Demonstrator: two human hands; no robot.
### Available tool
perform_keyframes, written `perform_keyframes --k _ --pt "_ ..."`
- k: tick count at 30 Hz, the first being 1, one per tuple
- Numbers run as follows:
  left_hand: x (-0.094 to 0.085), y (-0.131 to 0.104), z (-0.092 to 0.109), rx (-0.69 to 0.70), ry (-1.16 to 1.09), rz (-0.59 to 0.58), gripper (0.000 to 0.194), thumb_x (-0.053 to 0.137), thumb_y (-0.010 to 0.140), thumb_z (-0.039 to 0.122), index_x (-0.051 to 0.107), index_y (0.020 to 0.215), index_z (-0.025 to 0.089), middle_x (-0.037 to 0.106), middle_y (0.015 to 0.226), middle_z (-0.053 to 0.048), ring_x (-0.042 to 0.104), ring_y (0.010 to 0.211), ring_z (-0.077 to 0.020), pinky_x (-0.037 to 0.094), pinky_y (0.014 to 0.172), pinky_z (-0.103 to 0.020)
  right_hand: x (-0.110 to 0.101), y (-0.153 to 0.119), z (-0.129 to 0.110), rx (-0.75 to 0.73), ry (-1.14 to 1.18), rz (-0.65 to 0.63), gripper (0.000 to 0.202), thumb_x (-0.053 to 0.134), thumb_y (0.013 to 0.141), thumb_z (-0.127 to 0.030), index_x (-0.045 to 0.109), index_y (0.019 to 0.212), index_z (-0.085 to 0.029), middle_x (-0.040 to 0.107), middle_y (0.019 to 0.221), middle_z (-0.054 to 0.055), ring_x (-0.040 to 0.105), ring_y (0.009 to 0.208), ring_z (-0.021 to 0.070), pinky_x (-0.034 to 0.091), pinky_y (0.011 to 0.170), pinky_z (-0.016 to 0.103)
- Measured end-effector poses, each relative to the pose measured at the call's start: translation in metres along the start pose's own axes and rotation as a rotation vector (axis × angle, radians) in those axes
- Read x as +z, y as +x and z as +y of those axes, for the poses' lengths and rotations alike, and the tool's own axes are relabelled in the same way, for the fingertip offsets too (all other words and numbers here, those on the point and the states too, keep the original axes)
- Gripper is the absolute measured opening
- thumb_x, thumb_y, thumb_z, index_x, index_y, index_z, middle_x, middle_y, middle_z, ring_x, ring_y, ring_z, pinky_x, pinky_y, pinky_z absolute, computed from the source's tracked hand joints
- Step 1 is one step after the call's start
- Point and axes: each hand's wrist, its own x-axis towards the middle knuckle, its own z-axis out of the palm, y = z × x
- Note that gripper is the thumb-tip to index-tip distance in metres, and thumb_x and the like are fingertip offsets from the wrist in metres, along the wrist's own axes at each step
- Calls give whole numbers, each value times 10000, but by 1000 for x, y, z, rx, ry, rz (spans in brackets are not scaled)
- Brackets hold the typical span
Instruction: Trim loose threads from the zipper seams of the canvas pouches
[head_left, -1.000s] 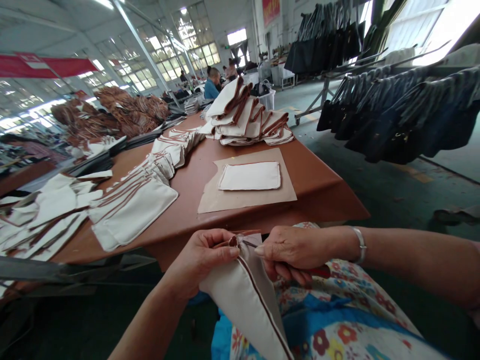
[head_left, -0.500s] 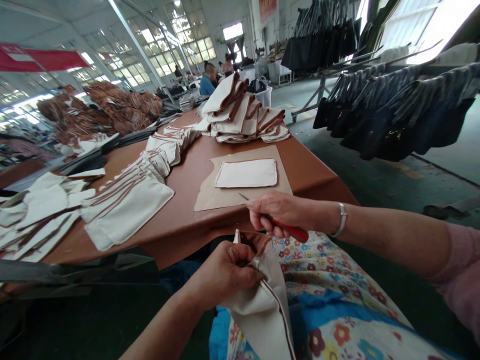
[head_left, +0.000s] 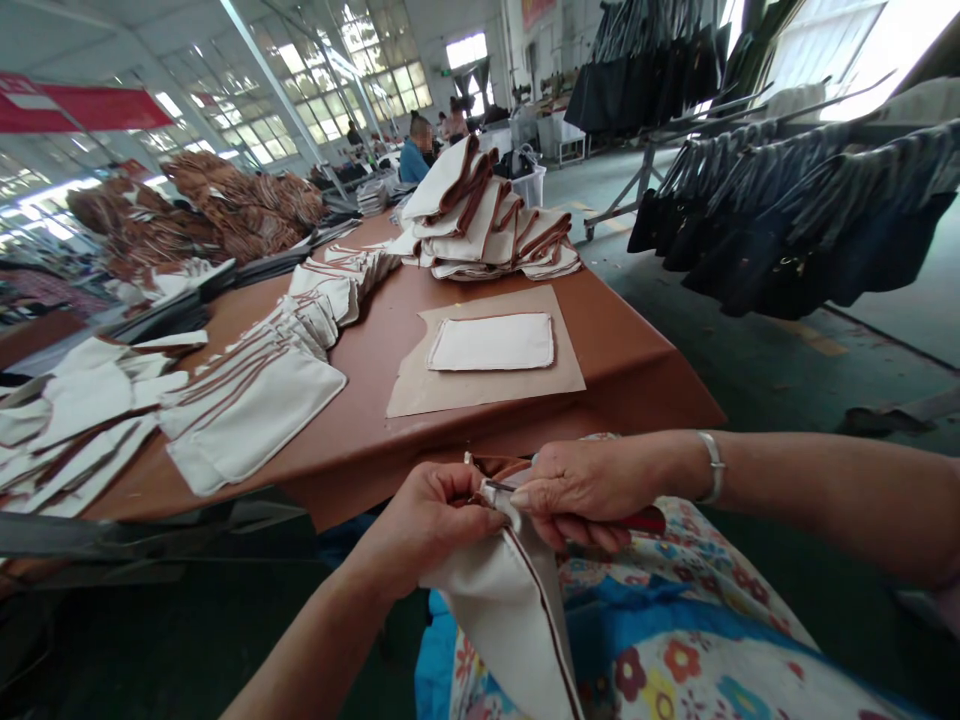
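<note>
My left hand (head_left: 450, 520) pinches the top of an off-white sewn piece (head_left: 517, 620) with a brown edge, which hangs down over my lap. My right hand (head_left: 581, 495) is closed around a red-handled pointed tool (head_left: 646, 520). Its thin metal shaft points left and meets the folded top of the piece, close to my left thumb. Whether the tip is inside the fold I cannot tell. A brown inner side shows behind the fold. Beyond both hands, a flat off-white rectangular piece (head_left: 491, 342) lies on a sheet of brown card (head_left: 420, 392).
A brown-covered table (head_left: 630, 350) stands in front of me. On it are a tall pile of off-white pieces (head_left: 465, 235), a fanned row of them (head_left: 262, 400) and a loose heap (head_left: 82, 410). Racks of dark bags (head_left: 780, 220) stand at right. A person (head_left: 412, 155) sits far back.
My right hand has moved down with the tool, bringing its metal shaft from above the table edge onto the top of the held piece. The left hand keeps its grip.
</note>
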Motion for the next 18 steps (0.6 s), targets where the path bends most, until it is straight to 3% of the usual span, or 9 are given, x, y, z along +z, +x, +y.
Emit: perform_keyframes --k 4,5,7,9,10,11,13,16,18 --pt "-3 -2 1 0 -48 3 244 802 647 255 620 729 116 634 635 -14 520 508 -79 355 497 -173 -10 -12 -3 -52 16 -23 469 433 945 -509 601 758 -113 538 552 -22 489 377 66 386 361 167" --pt "-5 -3 2 -3 -67 2 248 807 635 250 616 723 117 632 626 -13 522 500 -81 358 494 -173 -12 -14 -3 -110 -10 58 439 508 908 -525 605 779 -116 537 562 -27 486 397 64 379 373 167" --pt "-8 -5 4 -10 -98 -8 247 806 626 240 612 719 121 631 613 -12 525 487 -86 365 486 -175 -16 -13 -1 -299 -108 371 353 638 839 -472 611 821 -121 564 623 -19 514 494 74 412 451 177" --pt "-9 -6 7 -10 -105 -18 234 796 641 244 618 735 125 636 623 -16 530 485 -92 374 482 -179 -18 -3 3 -521 -210 665 249 686 811 -344 618 895 -120 629 780 23 581 685 108 487 634 219" --pt "-10 -7 9 -9 -97 -21 227 789 656 254 624 747 127 639 632 -17 532 488 -94 378 482 -180 -18 4 5 -614 -233 732 236 688 803 -291 614 947 -119 648 884 51 600 803 132 501 750 256" --pt "-10 -9 11 -5 -83 -19 222 781 675 269 630 759 129 639 640 -16 531 491 -94 380 484 -181 -17 12 7 -681 -224 733 260 687 798 -261 602 998 -117 650 976 75 602 905 154 491 845 293" --pt "-12 -12 16 17 -29 -10 213 763 709 296 639 767 132 632 653 -9 521 501 -89 377 491 -180 -13 28 9 -736 -137 613 331 688 795 -259 562 1064 -116 634 1064 98 594 992 172 478 904 322" --pt "-17 -19 25 72 132 11 193 732 753 310 665 789 133 629 701 -4 503 541 -83 371 516 -178 -5 44 10 -719 -55 485 313 682 789 -257 517 1023 -131 612 942 48 579 813 121 492 719 235" --pt "-20 -23 29 99 254 21 206 696 792 332 693 837 131 638 756 -16 506 591 -96 373 539 -183 -1 49 8 -724 -127 550 260 667 773 -204 494 959 -148 565 820 -5 501 673 82 440 612 191"
